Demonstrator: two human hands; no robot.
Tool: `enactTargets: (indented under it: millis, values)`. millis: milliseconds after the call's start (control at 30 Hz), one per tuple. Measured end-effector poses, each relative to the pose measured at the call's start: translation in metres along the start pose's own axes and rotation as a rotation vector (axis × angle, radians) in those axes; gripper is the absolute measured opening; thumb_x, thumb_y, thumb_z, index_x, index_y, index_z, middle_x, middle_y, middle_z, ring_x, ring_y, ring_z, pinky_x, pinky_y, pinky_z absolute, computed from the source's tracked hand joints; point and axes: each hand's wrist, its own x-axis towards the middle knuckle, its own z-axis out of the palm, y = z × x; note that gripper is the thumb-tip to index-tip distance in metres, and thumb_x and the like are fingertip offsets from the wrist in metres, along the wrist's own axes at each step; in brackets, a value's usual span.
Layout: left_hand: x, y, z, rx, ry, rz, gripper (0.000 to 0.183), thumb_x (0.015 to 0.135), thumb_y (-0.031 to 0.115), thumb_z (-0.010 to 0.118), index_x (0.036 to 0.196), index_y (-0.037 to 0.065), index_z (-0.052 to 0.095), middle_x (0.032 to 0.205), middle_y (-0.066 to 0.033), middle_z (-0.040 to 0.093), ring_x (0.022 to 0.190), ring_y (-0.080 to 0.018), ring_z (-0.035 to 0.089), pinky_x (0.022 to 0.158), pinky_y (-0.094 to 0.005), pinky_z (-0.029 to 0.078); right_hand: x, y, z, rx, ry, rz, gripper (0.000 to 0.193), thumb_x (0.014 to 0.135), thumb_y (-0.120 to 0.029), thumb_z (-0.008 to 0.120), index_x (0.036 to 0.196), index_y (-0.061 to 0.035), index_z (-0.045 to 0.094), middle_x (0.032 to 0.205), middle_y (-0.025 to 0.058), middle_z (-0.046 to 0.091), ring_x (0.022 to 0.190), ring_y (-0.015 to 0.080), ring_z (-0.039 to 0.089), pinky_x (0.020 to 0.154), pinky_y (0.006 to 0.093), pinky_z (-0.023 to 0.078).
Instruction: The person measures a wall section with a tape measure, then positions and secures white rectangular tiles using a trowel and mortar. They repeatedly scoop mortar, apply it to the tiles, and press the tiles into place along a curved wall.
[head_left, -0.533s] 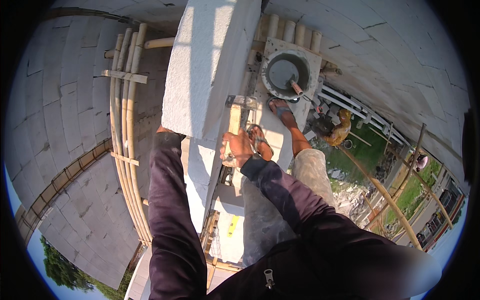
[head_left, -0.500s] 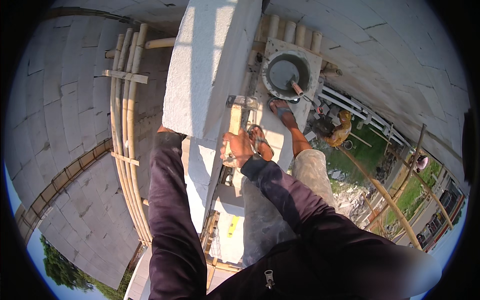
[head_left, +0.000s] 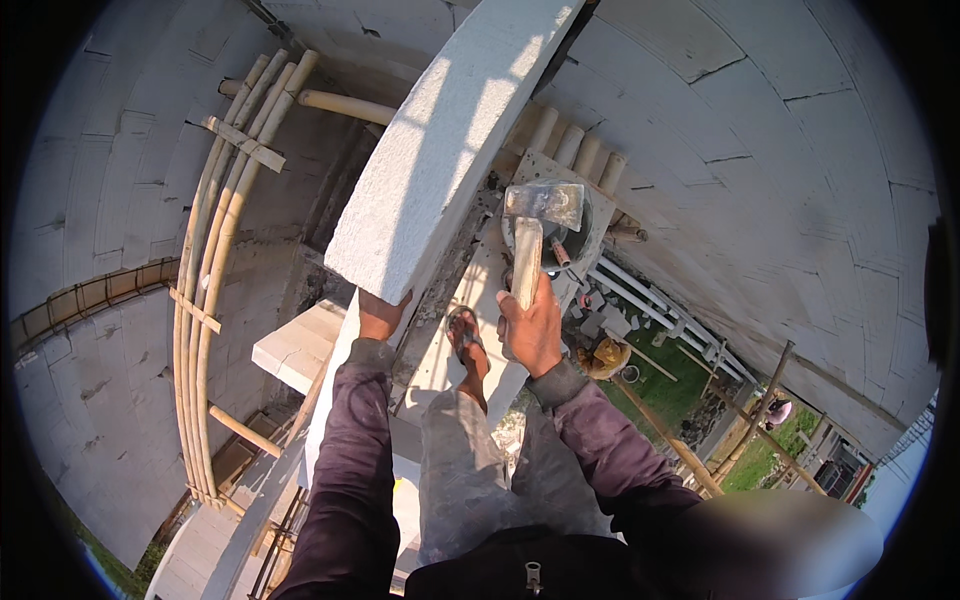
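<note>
A hammer (head_left: 545,205) with a broad, mortar-smeared metal head and a pale wooden handle stands out from my right hand (head_left: 530,325), which is closed around the handle's lower part. Its head is raised in front of the mortar bucket (head_left: 575,240). My left hand (head_left: 380,312) grips the near end of a long white lightweight concrete block (head_left: 440,150), the thumb at its right edge and the other fingers partly hidden by it. This block lies along the top of a narrow wall, with bands of sun and shade across it.
A tool with an orange-brown handle (head_left: 560,252) rests in the bucket. My sandalled foot (head_left: 466,335) stands on the platform board (head_left: 450,300). Bamboo poles (head_left: 225,200) rise at left, beside block walls. Far below at right, a person in yellow (head_left: 605,358) is near grass.
My right hand has lifted the hammer up and to the right, away from the block's side. My left hand stays at the block's near end. The view has turned and shifted.
</note>
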Motion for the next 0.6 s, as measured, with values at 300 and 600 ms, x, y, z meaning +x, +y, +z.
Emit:
enactTargets:
  millis: [300,600]
  values:
    - [0.004,-0.005,0.051,0.022,0.296,-0.139,0.089,0.068,0.033,0.085,0.14,0.003,0.041,0.136,-0.0201,0.048,0.127,-0.0392,0.043,0.109,-0.0487,0.03,0.069,-0.162,-0.056,-0.621,-0.004,-0.864,0.025,0.084,-0.007,0.063,0.098,0.0009,0.045,0.071,0.022,0.058,0.065,0.0407,0.063,0.059,0.0441,0.049]
    - [0.009,-0.016,0.063,0.089,0.353,-0.186,0.103,0.063,0.038,0.086,0.144,0.005,0.032,0.139,-0.0183,0.045,0.13,-0.0382,0.039,0.112,-0.0507,0.024,0.098,-0.183,-0.062,-1.109,-0.024,-0.844,0.022,0.087,-0.007,0.054,0.104,0.0031,0.045,0.079,0.0221,0.062,0.075,0.0416,0.065,0.068,0.0512,0.052]
